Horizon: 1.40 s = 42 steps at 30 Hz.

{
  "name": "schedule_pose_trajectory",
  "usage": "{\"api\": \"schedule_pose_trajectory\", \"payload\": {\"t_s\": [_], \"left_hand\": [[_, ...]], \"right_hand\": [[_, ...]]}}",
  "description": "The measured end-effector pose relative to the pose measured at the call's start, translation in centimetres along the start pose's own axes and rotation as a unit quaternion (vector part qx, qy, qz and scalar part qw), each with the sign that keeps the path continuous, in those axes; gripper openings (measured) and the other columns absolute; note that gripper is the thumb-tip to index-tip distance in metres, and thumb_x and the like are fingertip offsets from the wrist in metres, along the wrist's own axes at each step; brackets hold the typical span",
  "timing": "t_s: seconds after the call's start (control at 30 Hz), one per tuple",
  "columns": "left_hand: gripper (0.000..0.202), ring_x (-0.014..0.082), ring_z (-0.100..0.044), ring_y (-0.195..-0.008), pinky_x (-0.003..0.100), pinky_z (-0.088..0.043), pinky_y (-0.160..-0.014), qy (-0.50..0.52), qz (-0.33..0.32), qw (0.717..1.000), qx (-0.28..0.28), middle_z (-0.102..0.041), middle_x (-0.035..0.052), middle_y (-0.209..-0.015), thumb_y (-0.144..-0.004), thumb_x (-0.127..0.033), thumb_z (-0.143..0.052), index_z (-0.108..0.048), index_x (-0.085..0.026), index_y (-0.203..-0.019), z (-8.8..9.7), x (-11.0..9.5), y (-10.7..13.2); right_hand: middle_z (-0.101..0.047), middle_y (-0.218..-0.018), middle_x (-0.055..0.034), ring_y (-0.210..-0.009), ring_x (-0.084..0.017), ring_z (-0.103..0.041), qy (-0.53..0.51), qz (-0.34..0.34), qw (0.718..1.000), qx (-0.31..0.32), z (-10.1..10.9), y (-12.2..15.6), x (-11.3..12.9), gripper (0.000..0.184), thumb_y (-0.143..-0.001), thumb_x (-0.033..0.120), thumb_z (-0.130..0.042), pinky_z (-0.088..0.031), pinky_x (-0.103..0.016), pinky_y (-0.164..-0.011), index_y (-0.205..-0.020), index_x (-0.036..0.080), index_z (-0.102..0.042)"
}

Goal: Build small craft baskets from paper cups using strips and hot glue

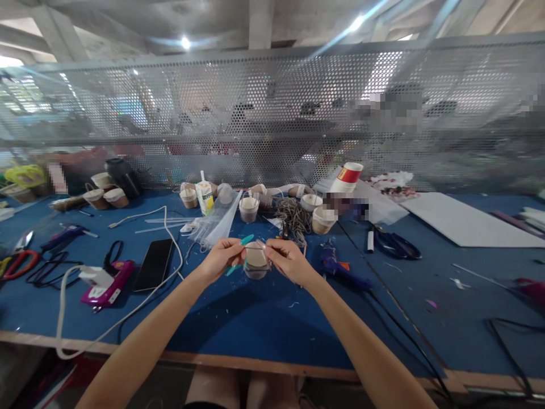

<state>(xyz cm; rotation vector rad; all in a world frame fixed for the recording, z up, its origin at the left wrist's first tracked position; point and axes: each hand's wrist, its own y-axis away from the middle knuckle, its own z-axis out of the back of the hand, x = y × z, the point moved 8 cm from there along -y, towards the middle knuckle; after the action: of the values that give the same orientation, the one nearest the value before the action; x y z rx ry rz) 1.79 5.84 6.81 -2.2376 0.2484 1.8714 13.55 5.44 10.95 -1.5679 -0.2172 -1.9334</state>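
Both my hands meet above the middle of the blue worktable [264,318]. Between them sits a small round cup-shaped piece [256,262], cream on top with a brown base. My left hand [220,257] is closed around a thin teal tool [246,241] whose ends stick out above and below the fingers. My right hand [288,259] is closed in a pinch at the piece's upper right edge; a thin strand seems to run between the two hands.
Several similar small cups [248,208] and a bundle of cord [293,216] lie behind my hands. A blue glue gun [336,267] lies to the right, a black phone [153,264] and a white cable [128,312] to the left. A perforated metal screen [272,113] backs the table.
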Motion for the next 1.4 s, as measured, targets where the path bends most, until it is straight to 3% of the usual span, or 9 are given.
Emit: {"api": "schedule_pose_trajectory", "payload": {"t_s": [0.23, 0.63, 0.8, 0.97, 1.03, 1.1, 1.2, 1.27, 1.4], "left_hand": [[0.044, 0.0026, -0.024, -0.032, 0.02, -0.016, -0.036, -0.096, -0.013, 0.995, -0.04, -0.035, -0.0068, -0.033, -0.066, -0.053, -0.059, -0.05, -0.015, -0.044, 0.0, -1.1, 0.2], [0.046, 0.0021, -0.025, -0.034, 0.019, -0.018, -0.037, -0.127, -0.044, 0.99, -0.036, -0.035, -0.0075, -0.036, -0.066, -0.054, -0.06, -0.046, -0.015, -0.045, 0.0, -1.5, 0.4], [0.043, 0.0025, -0.027, -0.032, 0.018, -0.021, -0.036, -0.082, -0.036, 0.994, -0.062, -0.038, -0.0065, -0.034, -0.066, -0.052, -0.061, -0.052, -0.014, -0.048, 0.4, -1.2, 0.2], [0.034, 0.0049, -0.04, -0.038, 0.019, -0.038, -0.047, 0.099, -0.027, 0.988, -0.112, -0.041, -0.0057, -0.036, -0.067, -0.044, -0.064, -0.057, -0.015, -0.053, 1.4, -0.3, -0.1], [0.03, 0.0066, -0.045, -0.043, 0.02, -0.041, -0.051, 0.129, -0.003, 0.988, -0.079, -0.046, -0.0039, -0.04, -0.066, -0.042, -0.066, -0.06, -0.014, -0.057, 1.0, 0.3, -0.2], [0.031, 0.0087, -0.049, -0.046, 0.022, -0.041, -0.052, 0.114, 0.018, 0.993, -0.005, -0.052, -0.0007, -0.044, -0.066, -0.043, -0.067, -0.062, -0.013, -0.061, -0.1, 0.6, -0.2], [0.037, 0.0115, -0.054, -0.052, 0.024, -0.043, -0.056, 0.077, 0.011, 0.994, 0.081, -0.06, 0.0044, -0.056, -0.065, -0.047, -0.067, -0.065, -0.01, -0.066, -1.3, 0.4, 0.1], [0.036, 0.0116, -0.055, -0.054, 0.025, -0.044, -0.057, 0.056, -0.008, 0.994, 0.091, -0.063, 0.0052, -0.061, -0.064, -0.045, -0.069, -0.065, -0.01, -0.067, -1.3, 0.0, 0.2], [0.027, 0.0112, -0.056, -0.054, 0.024, -0.043, -0.056, 0.02, -0.032, 0.995, 0.092, -0.063, 0.0028, -0.057, -0.061, -0.036, -0.074, -0.066, -0.011, -0.064, -1.0, -0.2, 0.1]], "right_hand": [[-0.032, -0.036, 0.0069, -0.035, -0.006, -0.028, 0.013, -0.005, 0.997, -0.071, 0.2, -0.1, -0.7, 0.045, -0.077, 0.049, -0.052, -0.019, -0.021, -0.035, -0.047, 0.02, -0.037], [-0.034, -0.036, 0.0069, -0.033, -0.005, -0.029, -0.012, -0.024, 0.999, -0.045, -0.4, -0.1, -0.7, 0.04, -0.075, 0.043, -0.056, -0.02, -0.02, -0.034, -0.046, 0.018, -0.042], [-0.037, -0.033, 0.0083, -0.024, -0.004, -0.026, -0.111, -0.061, 0.991, -0.034, -0.5, 0.0, -2.0, 0.039, -0.077, 0.045, -0.054, -0.015, -0.019, -0.027, -0.051, 0.019, -0.042], [-0.054, -0.048, 0.0019, -0.038, -0.009, -0.049, -0.259, 0.0, 0.966, -0.014, 0.1, -0.3, -0.7, 0.035, -0.076, 0.05, -0.055, -0.043, -0.023, -0.041, -0.062, 0.017, -0.052], [-0.058, -0.051, 0.0007, -0.045, -0.01, -0.055, -0.261, 0.011, 0.965, -0.032, 0.6, -0.3, -0.3, 0.031, -0.074, 0.046, -0.06, -0.048, -0.024, -0.05, -0.064, 0.017, -0.054], [-0.056, -0.045, 0.0023, -0.038, -0.01, -0.052, -0.242, -0.005, 0.969, -0.043, 0.7, -0.3, -0.5, 0.028, -0.075, 0.043, -0.059, -0.046, -0.023, -0.043, -0.066, 0.017, -0.054], [-0.051, -0.036, 0.0062, -0.022, -0.006, -0.036, -0.194, -0.04, 0.979, -0.053, 0.7, -0.1, -0.9, 0.026, -0.079, 0.041, -0.055, -0.029, -0.017, -0.024, -0.07, 0.017, -0.052], [-0.048, -0.034, 0.0082, -0.019, -0.004, -0.029, -0.167, -0.053, 0.983, -0.054, 0.6, -0.1, -0.9, 0.026, -0.08, 0.041, -0.053, -0.021, -0.015, -0.021, -0.07, 0.017, -0.051], [-0.044, -0.034, 0.0097, -0.02, -0.004, -0.03, -0.124, -0.069, 0.989, -0.032, 0.1, -0.4, -1.1, 0.029, -0.079, 0.045, -0.053, -0.023, -0.015, -0.022, -0.069, 0.018, -0.049]]}}
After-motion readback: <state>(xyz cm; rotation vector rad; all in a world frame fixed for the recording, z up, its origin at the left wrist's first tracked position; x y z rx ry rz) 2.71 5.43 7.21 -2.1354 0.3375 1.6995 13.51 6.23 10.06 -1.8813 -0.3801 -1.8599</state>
